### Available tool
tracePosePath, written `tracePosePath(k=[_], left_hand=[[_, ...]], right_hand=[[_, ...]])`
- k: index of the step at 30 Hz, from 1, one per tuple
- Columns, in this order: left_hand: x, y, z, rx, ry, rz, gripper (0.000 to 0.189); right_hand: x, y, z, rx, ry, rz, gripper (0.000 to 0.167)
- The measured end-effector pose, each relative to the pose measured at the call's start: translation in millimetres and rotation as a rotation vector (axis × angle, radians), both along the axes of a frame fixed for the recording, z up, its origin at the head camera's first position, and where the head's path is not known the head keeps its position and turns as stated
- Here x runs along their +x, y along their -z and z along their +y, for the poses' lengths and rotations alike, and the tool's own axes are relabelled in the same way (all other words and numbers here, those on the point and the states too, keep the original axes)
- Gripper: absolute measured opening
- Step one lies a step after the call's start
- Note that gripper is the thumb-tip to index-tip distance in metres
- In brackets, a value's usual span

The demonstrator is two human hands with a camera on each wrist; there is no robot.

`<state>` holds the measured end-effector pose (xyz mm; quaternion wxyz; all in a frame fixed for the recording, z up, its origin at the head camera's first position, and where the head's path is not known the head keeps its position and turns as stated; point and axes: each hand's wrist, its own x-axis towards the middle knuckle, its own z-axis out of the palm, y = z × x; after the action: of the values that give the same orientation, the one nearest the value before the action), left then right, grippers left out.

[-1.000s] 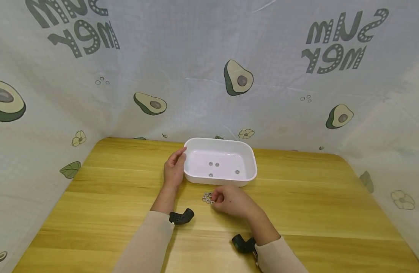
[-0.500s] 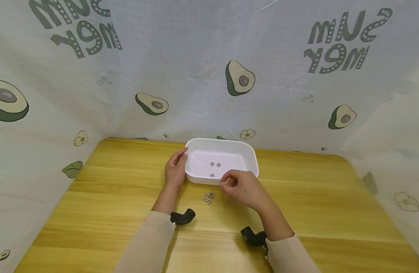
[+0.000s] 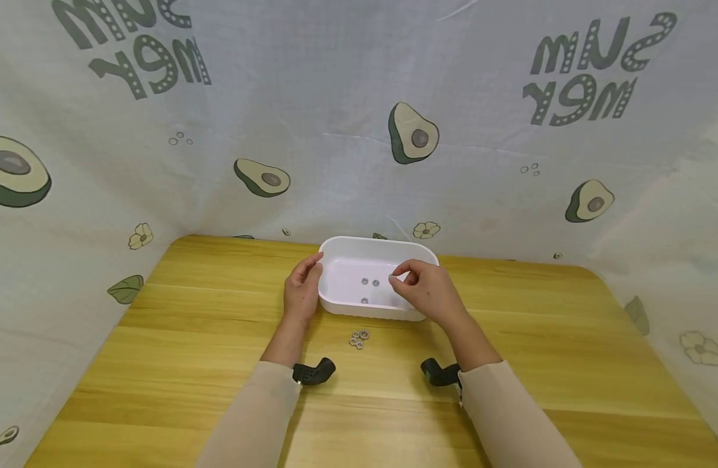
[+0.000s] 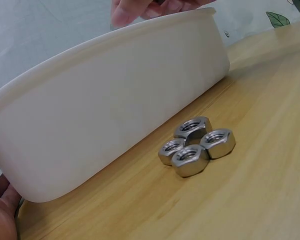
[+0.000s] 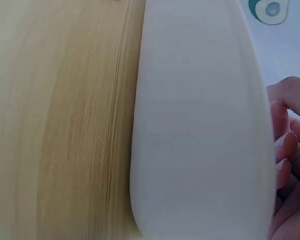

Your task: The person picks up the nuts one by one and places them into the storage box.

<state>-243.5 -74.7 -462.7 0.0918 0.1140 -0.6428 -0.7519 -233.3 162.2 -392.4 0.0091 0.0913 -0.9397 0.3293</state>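
Observation:
A white rectangular plastic tub (image 3: pixel 371 312) stands on the table. My left hand (image 3: pixel 301 292) rests against its left end, with fingertips at the rim. Over the inside of the tub, my right hand (image 3: pixel 426 289) pinches a small metal hex nut (image 3: pixel 392 276) between thumb and forefinger. Inside, a few nuts (image 3: pixel 365 281) lie on the floor of the tub; its right part is hidden behind my right hand. Several more hex nuts (image 4: pixel 190 155) sit in a tight cluster on the wood, just in front of the tub's near wall. My right fingers (image 5: pixel 285 145) show beyond the rim in the right wrist view.
The tub stands near the back edge of a wood-grain table (image 3: pixel 540 338). Behind it hangs a pale curtain (image 3: pixel 335 97) printed with avocados. Black wrist devices (image 3: pixel 315 372) are worn at both cuffs.
My right hand has picked a nut from the cluster on the table and carried it forward and up over the tub. The left hand has stayed at the tub's left end.

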Motion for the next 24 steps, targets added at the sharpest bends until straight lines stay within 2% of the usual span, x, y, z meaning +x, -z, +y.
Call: tracePosePath(k=[10, 24], left_hand=[[-0.1, 1.7, -0.4, 0.001, 0.004, 0.003, 0.032], [0.3, -0.6, 1.0, -0.007, -0.014, 0.003, 0.033]], right_hand=[[-24.0, 7.6, -7, 0.041, 0.039, -0.061, 0.022], [-25.2, 11.6, -8, 0.048, 0.084, -0.096, 0.025]])
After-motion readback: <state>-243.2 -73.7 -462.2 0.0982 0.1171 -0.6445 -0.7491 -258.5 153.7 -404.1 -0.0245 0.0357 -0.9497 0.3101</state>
